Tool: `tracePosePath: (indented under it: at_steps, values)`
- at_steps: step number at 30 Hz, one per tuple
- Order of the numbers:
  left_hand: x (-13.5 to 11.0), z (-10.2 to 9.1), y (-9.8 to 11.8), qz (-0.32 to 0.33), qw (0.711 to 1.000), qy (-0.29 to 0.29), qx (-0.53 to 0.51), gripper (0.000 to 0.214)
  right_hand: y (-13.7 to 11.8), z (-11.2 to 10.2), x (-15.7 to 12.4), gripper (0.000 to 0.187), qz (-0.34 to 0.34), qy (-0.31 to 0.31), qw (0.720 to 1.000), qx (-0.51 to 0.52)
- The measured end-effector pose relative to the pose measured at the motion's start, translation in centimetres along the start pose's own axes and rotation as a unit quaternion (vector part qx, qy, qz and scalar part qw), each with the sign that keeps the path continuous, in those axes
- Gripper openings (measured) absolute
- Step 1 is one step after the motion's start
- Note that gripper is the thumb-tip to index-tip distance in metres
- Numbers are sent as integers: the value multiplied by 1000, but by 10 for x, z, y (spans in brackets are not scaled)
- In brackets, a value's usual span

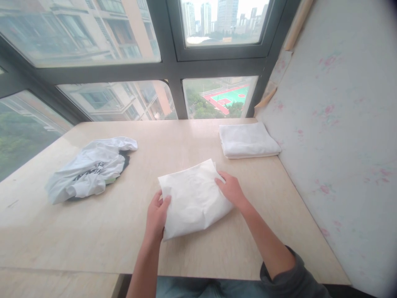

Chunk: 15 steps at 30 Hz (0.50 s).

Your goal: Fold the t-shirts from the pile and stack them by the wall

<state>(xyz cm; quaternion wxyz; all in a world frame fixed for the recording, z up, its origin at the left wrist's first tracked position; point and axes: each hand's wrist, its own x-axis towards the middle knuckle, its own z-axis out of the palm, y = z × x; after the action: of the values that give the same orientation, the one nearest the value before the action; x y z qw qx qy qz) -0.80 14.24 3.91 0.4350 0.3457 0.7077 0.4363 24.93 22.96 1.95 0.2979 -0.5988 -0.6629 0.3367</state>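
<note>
Near the front middle of the tabletop, a folded white cloth [195, 203] is between my two hands, slightly turned and a little wrinkled. My left hand [157, 213] grips its left edge, thumb on top and fingers partly hidden beneath or behind the edge. At the upper right corner, my right hand [230, 188] has its thumb on the top face, with the other fingers around the side. Layers show at the cloth's upper right corner. Whether its underside rests fully on the surface is hard to tell.
A second folded white cloth [249, 140] lies at the back right, beside the flowered wall [335, 136]. On the left sits a crumpled whitish heap [93, 167] with black lettering and dark parts beneath. Windows with dark frames [118, 74] bound the pale tabletop [173, 140] behind.
</note>
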Motion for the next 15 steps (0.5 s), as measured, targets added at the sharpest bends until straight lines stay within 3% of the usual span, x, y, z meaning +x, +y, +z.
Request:
tracePosePath:
  at_steps: [3,7,13,15]
  values:
    - [3,20,20,-3,997,-13,-71,64,0,-23,4,33,-6,46,998,46]
    - [23,63,61,46,991,-61,-107,68,1,-76,26,36,-23,88,995,27]
    - [86,156,139,202,966,-134,-87,58,9,-182,99,38,-67,193,978,-42]
    - [113,190,156,222,960,-148,-80,56,20,-210,128,37,-76,215,971,-75]
